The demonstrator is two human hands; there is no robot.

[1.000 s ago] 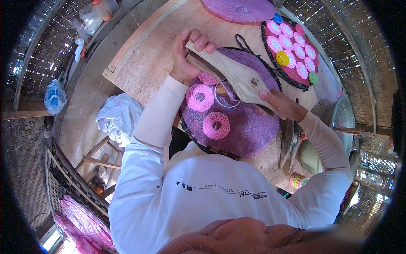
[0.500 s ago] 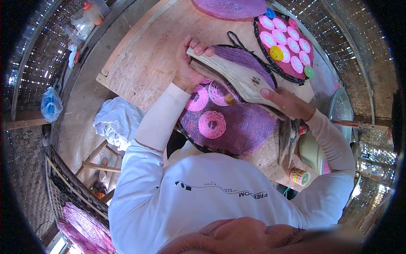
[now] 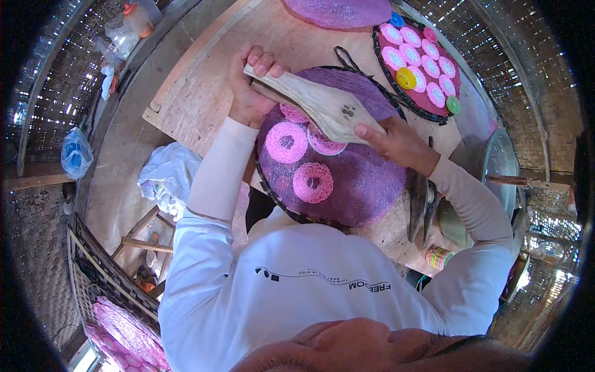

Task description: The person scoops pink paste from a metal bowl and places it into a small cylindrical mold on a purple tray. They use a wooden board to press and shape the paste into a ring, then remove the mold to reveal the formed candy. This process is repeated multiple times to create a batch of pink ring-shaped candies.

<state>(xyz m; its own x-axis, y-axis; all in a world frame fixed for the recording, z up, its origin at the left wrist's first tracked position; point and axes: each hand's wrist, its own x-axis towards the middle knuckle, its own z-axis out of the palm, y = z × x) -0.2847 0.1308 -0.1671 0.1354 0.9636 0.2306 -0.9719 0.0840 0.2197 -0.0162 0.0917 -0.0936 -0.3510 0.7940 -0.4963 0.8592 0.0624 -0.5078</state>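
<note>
Both my hands grip a long, pale, two-part wooden press (image 3: 319, 111), held slanting above a round purple mat (image 3: 365, 195) with a dark rim. My left hand (image 3: 256, 87) wraps round its narrow far-left end. At the lower right end my right hand (image 3: 401, 146) holds on, thumb on top. Pink lacy rounds lie on the mat: one on the left (image 3: 286, 142), another nearer me (image 3: 313, 183), and a third partly under the press. Below the press, a pale ring (image 3: 326, 149) surrounds pink strands; part of it is hidden.
At the back right, a dark-rimmed round mat (image 3: 416, 99) carries several pink-and-white rounds and coloured discs. Another purple mat (image 3: 341, 11) lies at the far edge. Dark wooden sticks (image 3: 418, 211), a stack of coloured rings (image 3: 439, 256) and a large basin (image 3: 501, 162) are to the right.
The press and both hands have shifted left, with the left end also moving away from me. More of the left pink round now shows, as does more of the mat on the right.
</note>
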